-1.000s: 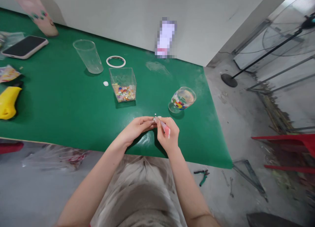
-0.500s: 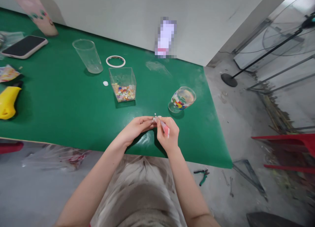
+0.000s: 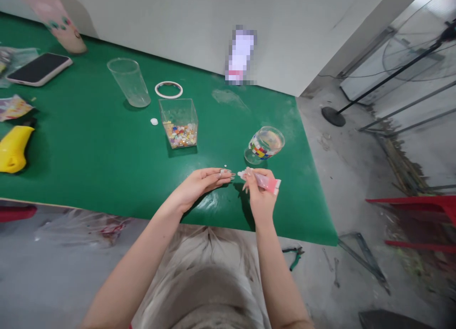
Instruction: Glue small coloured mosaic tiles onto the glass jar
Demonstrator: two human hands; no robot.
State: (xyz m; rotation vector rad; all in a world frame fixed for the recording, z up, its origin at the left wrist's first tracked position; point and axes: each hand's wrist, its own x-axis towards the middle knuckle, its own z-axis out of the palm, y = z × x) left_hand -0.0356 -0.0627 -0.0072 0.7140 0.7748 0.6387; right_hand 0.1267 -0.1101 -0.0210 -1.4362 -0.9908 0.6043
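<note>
My right hand [image 3: 262, 200] grips a pink squeeze tube [image 3: 267, 182], its white nozzle pointing left toward my other hand. Opposite it, my left hand [image 3: 199, 188] has fingers and thumb together on a small white tile [image 3: 223, 171]. A gap separates the nozzle from the left fingertips. Just beyond the fingers, a tiny white bit [image 3: 225, 166] lies on the green tabletop [image 3: 107, 158]. Behind my right hand stands a clear cup [image 3: 267, 143] with a band of coloured tiles around it. A clear square container [image 3: 179, 124] farther back holds many coloured pieces.
Left of the container are a tall clear cup [image 3: 130, 84], a white ring [image 3: 168, 90] and a small white cap [image 3: 154, 121]. A phone [image 3: 40, 69] and a yellow-handled tool [image 3: 14, 149] lie at far left. Pliers [image 3: 295, 258] rest on the floor.
My right hand has moved right with the tube, drawing the nozzle away from the white tile. My left hand stays nearly in place, still holding the tile.
</note>
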